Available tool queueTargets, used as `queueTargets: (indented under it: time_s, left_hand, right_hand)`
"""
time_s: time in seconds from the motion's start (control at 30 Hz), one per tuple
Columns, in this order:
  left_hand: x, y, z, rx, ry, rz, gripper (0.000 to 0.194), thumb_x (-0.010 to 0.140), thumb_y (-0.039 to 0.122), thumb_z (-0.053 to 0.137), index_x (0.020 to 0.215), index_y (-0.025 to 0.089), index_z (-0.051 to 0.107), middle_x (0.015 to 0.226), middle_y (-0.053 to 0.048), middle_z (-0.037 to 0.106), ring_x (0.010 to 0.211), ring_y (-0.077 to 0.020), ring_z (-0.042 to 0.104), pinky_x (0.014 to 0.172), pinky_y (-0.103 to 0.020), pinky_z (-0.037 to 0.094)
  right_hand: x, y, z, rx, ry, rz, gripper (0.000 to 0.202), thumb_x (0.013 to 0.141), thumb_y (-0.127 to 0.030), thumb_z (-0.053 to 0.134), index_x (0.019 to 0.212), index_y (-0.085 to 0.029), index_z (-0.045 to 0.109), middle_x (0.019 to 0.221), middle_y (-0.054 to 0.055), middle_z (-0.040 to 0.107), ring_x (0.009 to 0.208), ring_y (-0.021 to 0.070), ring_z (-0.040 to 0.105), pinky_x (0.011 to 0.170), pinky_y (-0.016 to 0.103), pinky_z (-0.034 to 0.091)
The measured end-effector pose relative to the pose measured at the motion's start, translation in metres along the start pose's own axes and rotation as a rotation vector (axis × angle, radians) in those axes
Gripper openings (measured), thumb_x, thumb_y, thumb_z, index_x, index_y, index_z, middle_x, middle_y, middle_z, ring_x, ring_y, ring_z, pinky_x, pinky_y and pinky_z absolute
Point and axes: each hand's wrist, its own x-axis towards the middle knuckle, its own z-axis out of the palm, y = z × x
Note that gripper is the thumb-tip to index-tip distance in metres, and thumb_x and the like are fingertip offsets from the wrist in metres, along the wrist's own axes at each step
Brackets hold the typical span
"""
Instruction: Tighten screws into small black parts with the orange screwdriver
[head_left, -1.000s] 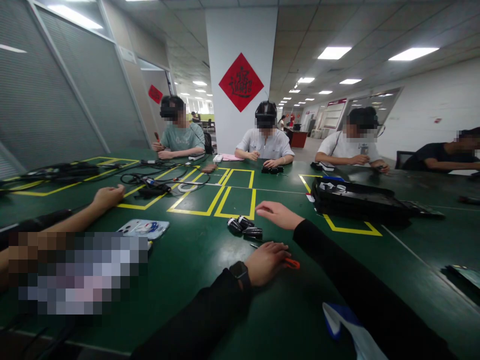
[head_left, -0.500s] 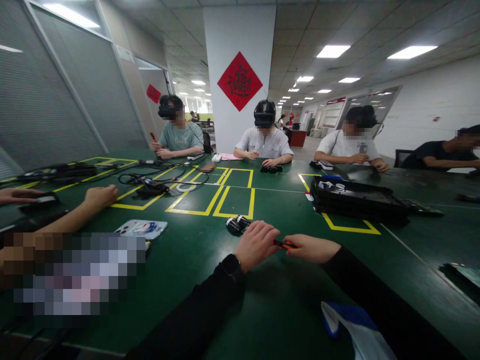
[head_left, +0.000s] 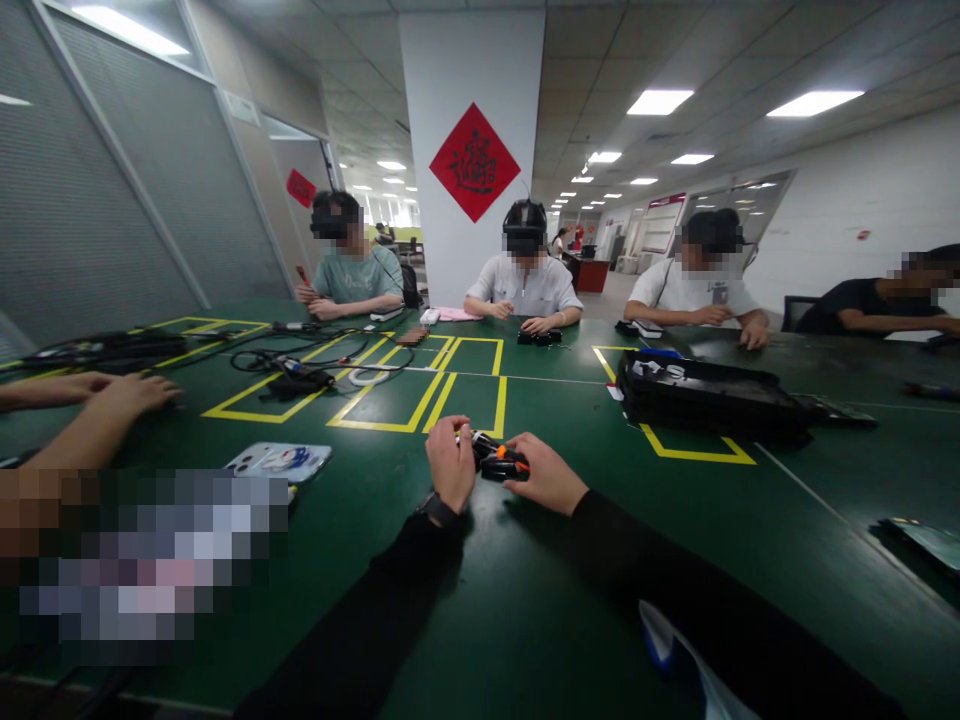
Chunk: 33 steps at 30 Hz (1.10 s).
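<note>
My left hand (head_left: 452, 466) wears a black watch and curls around the left side of small black-and-white objects (head_left: 474, 442) on the green table. Its fingers are partly bent, and the objects are partly hidden by it. Close on the right, my right hand (head_left: 547, 473) has its fingers on a black-and-orange tool (head_left: 504, 463), which lies against the small objects. The tool's exact shape is too small to tell.
Yellow tape outlines (head_left: 382, 427) mark the green table (head_left: 390, 620). Black cables (head_left: 300, 372) and a phone (head_left: 279, 460) are on the left, a black tray (head_left: 705, 395) on the right. A co-worker's hands (head_left: 135, 393) rest at far left; several people sit opposite.
Both my hands have moved left and forward to the small objects. The orange tool has come along in my right hand. The co-worker's hands at left have drawn together.
</note>
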Motion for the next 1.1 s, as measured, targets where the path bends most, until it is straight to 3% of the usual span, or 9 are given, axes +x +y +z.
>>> queueTargets:
  time_s: [0.13, 0.27, 0.53, 0.63, 0.8, 0.93, 1.03, 1.1]
  left_hand:
    - [0.001, -0.002, 0.000, -0.019, 0.009, -0.029, 0.018, 0.083, 0.021, 0.035, 0.086, 0.017, 0.052, 0.091, -0.006, 0.056, 0.088, -0.0196, 0.048, 0.079, -0.035, 0.036]
    - [0.001, -0.002, 0.000, -0.132, -0.003, -0.053, 0.021, 0.083, 0.019, 0.033, 0.084, 0.016, 0.054, 0.089, -0.006, 0.055, 0.089, -0.0192, 0.049, 0.081, -0.036, 0.037]
    - [-0.026, 0.035, 0.010, -0.626, -0.201, -0.264, 0.028, 0.083, 0.030, 0.039, 0.107, 0.016, 0.044, 0.108, -0.009, 0.052, 0.099, -0.0168, 0.051, 0.088, -0.034, 0.039]
    - [-0.036, 0.047, 0.016, -0.714, -0.267, -0.389, 0.029, 0.083, 0.033, 0.039, 0.106, 0.016, 0.043, 0.103, -0.008, 0.053, 0.097, -0.0163, 0.052, 0.088, -0.032, 0.039]
    - [-0.037, 0.049, 0.026, -0.894, -0.308, -0.575, 0.027, 0.083, 0.033, 0.036, 0.103, 0.017, 0.043, 0.092, -0.006, 0.056, 0.084, -0.0145, 0.057, 0.078, -0.030, 0.046]
    - [-0.032, 0.042, 0.032, -0.984, -0.356, -0.616, 0.024, 0.081, 0.031, 0.037, 0.100, 0.017, 0.042, 0.081, -0.003, 0.057, 0.071, -0.0133, 0.059, 0.066, -0.028, 0.049]
    - [-0.027, 0.036, 0.033, -1.004, -0.451, -0.638, 0.025, 0.079, 0.032, 0.038, 0.100, 0.018, 0.042, 0.077, -0.002, 0.057, 0.060, -0.0123, 0.058, 0.052, -0.026, 0.048]
    - [-0.023, 0.032, 0.032, -0.996, -0.559, -0.603, 0.028, 0.078, 0.033, 0.042, 0.101, 0.018, 0.044, 0.076, -0.003, 0.058, 0.058, -0.0124, 0.057, 0.047, -0.024, 0.046]
  right_hand:
    - [0.000, -0.001, 0.015, -0.071, -0.035, 0.062, 0.033, 0.062, -0.014, 0.061, 0.094, -0.015, 0.053, 0.094, 0.005, 0.051, 0.084, 0.0152, 0.050, 0.076, 0.025, 0.040]
    - [-0.005, 0.001, 0.013, -0.075, -0.011, 0.112, 0.028, 0.063, -0.013, 0.058, 0.091, -0.016, 0.053, 0.090, 0.004, 0.051, 0.081, 0.0140, 0.049, 0.074, 0.024, 0.038]
    - [-0.013, -0.015, -0.004, 0.039, 0.278, 0.224, 0.023, 0.061, -0.021, 0.061, 0.082, -0.016, 0.052, 0.080, 0.002, 0.052, 0.073, 0.0151, 0.048, 0.066, 0.025, 0.038]
    - [-0.015, -0.025, -0.006, 0.080, 0.350, 0.247, 0.022, 0.062, -0.025, 0.061, 0.081, -0.016, 0.051, 0.079, 0.003, 0.053, 0.072, 0.0153, 0.049, 0.064, 0.025, 0.038]
    - [-0.019, -0.027, 0.007, 0.198, 0.390, 0.319, 0.024, 0.062, -0.029, 0.063, 0.079, -0.016, 0.053, 0.082, 0.004, 0.054, 0.074, 0.0159, 0.050, 0.068, 0.026, 0.039]
    - [-0.026, -0.019, 0.016, 0.436, 0.456, 0.507, 0.028, 0.077, -0.043, 0.043, 0.076, -0.016, 0.051, 0.078, 0.005, 0.056, 0.073, 0.0156, 0.052, 0.064, 0.026, 0.040]
    - [-0.032, -0.011, 0.008, 0.586, 0.407, 0.520, 0.040, 0.083, -0.048, 0.027, 0.068, -0.017, 0.047, 0.067, 0.003, 0.053, 0.062, 0.0128, 0.050, 0.056, 0.023, 0.039]
    - [-0.034, -0.005, -0.005, 0.658, 0.347, 0.498, 0.041, 0.083, -0.050, 0.026, 0.067, -0.017, 0.046, 0.064, 0.001, 0.051, 0.054, 0.0110, 0.047, 0.052, 0.022, 0.039]
